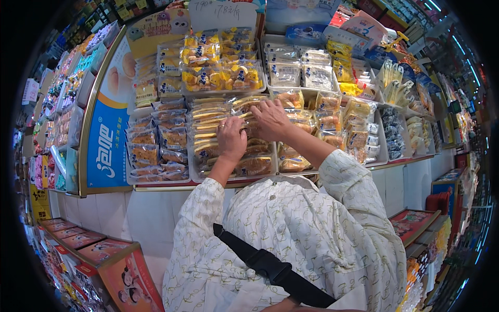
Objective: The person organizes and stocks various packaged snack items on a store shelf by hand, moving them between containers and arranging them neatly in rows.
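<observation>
Both hands are in a clear plastic bin [276,165] filled with packaged flat cakes [208,121] standing in rows. My left hand [231,136] rests on the cakes near the middle of the bin, its fingers bent over their top edges. Just to its right, my right hand [271,119] reaches farther in, fingertips down on the packets at the back. Between the hands, the yellow edge of one packet [245,115] shows close to the fingers of both. The fingers partly hide the packets beneath, so a firm grip cannot be made out.
Bagged brown pastries [142,154] fill the bin on the left. Behind are yellow packets [200,52] and white packets [284,74]; bagged breads [329,117] sit to the right. A blue sign panel [105,148] borders the display. Red boxes [101,249] stand low at left.
</observation>
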`<action>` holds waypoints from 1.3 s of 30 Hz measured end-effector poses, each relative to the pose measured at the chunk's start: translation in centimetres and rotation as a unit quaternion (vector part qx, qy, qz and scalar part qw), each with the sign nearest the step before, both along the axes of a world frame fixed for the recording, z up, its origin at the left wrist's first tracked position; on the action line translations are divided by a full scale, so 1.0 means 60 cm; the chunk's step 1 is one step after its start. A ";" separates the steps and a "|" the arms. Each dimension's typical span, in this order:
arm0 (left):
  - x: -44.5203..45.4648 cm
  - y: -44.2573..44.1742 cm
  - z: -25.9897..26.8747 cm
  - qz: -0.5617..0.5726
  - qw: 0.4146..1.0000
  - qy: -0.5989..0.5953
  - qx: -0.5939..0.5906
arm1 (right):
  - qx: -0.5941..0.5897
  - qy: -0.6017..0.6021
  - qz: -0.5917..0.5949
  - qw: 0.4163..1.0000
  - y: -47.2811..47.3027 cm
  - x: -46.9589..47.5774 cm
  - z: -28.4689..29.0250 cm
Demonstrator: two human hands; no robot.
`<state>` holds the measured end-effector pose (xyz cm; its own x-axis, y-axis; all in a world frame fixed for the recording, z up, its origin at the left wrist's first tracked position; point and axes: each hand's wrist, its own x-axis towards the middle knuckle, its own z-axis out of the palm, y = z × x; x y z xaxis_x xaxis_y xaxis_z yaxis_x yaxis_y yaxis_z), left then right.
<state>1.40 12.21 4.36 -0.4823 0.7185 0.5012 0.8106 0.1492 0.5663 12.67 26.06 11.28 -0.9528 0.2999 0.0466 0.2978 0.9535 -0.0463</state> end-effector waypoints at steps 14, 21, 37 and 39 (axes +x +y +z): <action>-0.015 0.007 0.009 -0.022 0.999 -0.002 -0.028 | -0.029 0.087 0.072 0.993 0.047 0.019 -0.070; -0.017 0.024 0.053 -0.041 0.981 0.072 -0.173 | 0.042 0.110 -0.008 0.993 0.009 0.031 -0.081; -0.029 0.067 0.060 -0.085 0.943 0.115 -0.302 | 0.085 0.131 -0.044 0.987 0.031 0.050 -0.119; -0.033 0.067 0.055 -0.083 0.941 0.123 -0.304 | 0.068 0.084 -0.043 0.993 0.030 0.049 -0.103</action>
<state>-0.59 16.24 7.67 -0.2607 0.9639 0.0544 0.9468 0.2442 0.2096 15.59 27.86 5.09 -0.8994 0.3590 0.2494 0.3768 0.9260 0.0259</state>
